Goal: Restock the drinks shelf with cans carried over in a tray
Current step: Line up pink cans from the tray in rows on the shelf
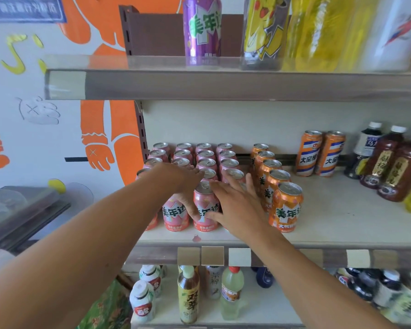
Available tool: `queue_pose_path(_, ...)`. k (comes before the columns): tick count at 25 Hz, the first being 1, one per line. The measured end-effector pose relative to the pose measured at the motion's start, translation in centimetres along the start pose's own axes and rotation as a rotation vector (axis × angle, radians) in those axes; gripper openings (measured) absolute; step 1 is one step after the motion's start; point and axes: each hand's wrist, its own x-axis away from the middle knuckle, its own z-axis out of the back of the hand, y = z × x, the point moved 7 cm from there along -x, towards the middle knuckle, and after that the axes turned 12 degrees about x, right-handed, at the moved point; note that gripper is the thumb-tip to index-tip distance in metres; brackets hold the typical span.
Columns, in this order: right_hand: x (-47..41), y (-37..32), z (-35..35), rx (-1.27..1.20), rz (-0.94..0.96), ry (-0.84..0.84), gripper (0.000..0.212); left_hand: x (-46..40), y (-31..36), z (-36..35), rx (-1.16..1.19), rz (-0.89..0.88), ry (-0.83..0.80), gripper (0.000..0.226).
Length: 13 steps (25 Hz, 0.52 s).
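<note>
Pale laminate middle shelf [342, 214] with a grey-brown front edge, against a white wall painted with an orange cartoon figure [119, 129]. On that shelf: pink cans [205, 160] in four columns, left of a single file of five orange cans [285, 206]; exact pink count not readable under the arms, at least sixteen tops showing. Right of the orange file, at the back, two taller orange-and-blue cans [320, 153], then dark bottles [389, 160]. Front pink can [205, 207] at the near end of the third column, flanked by both hands: left hand [183, 184] draped over the tops, fingers curling down its left side; right hand [235, 203] with fingers spread almost straight, thumb pressed to its label. Above that shelf, one purple can [202, 29] and yellow bottles [318, 32]. Below it, assorted bottles [188, 295]. No tray in view.
</note>
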Motion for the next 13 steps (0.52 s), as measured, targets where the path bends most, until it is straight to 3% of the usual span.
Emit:
queue_pose_path(6, -0.4, 0.1, -0.4, -0.001, -0.016, -0.036, 0.069, 1.0, 1.6, 0.3, -0.110, -0.022, 0.071, 0.120)
queue_pose_path(13, -0.8, 0.0, -0.3, 0.002, -0.006, -0.031, 0.063, 1.4, 1.7, -0.2, -0.103, -0.004, 0.039, 0.116)
